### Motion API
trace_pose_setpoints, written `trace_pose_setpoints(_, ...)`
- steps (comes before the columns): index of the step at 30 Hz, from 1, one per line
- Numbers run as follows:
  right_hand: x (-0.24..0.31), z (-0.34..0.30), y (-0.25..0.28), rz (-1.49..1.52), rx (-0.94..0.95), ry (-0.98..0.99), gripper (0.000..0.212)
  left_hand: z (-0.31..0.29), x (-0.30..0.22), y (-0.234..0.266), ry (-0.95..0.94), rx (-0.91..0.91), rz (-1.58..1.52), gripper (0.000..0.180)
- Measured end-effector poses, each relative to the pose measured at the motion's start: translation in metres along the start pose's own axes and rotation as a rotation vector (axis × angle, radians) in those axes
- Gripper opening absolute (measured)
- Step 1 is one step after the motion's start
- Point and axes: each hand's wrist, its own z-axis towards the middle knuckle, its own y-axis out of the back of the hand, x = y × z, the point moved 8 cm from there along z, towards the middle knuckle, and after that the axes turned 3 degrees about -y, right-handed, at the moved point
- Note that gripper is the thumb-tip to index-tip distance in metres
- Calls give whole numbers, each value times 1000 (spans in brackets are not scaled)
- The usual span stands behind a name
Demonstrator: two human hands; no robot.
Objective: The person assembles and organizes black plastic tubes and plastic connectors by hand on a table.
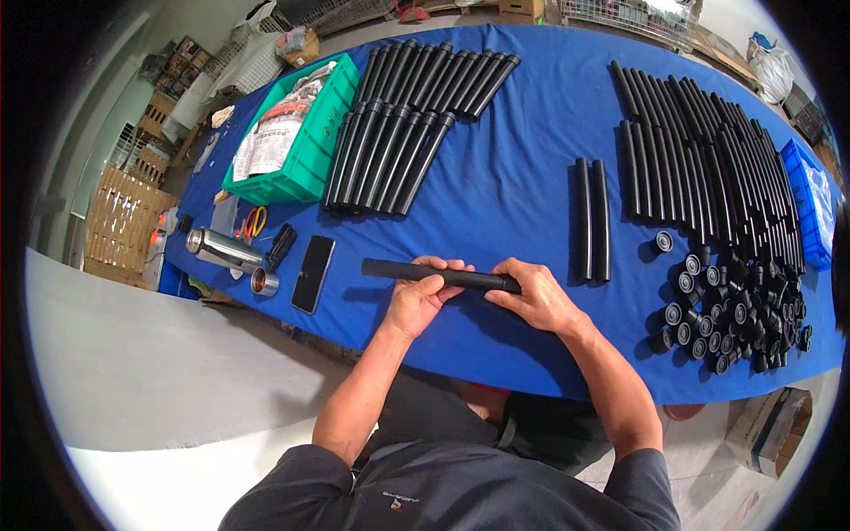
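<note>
A black tube (390, 269) lies level across both hands, above the near edge of the blue-covered table. My left hand (423, 296) is wrapped round its middle, thumb on top. At the tube's right end, my right hand (538, 294) closes over a wider black part, which looks like an end cap but is mostly covered by the fingers. Two loose black tubes (592, 221) lie side by side just beyond my right hand. To the right of that hand spreads a pile of black round end caps (708, 320).
Rows of plain black tubes (699, 150) fill the right side, beside a blue bin (810, 203). Capped tubes (390, 159) lie back left, next to a green crate (323, 146) with newspaper. A phone (312, 274), steel flask (221, 248), metal cup (264, 281) and scissors (256, 221) lie left.
</note>
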Motion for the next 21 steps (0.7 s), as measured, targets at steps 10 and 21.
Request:
trace_pose_setpoints(10, -14, 0, -4, 451, 75, -176, 32, 1, 1, -3, -3, -1, -176, 23)
trace_pose_setpoints(21, -3, 0, -1, 121, 27, -20, 28, -2, -4, -3, -23, 47, -29, 25)
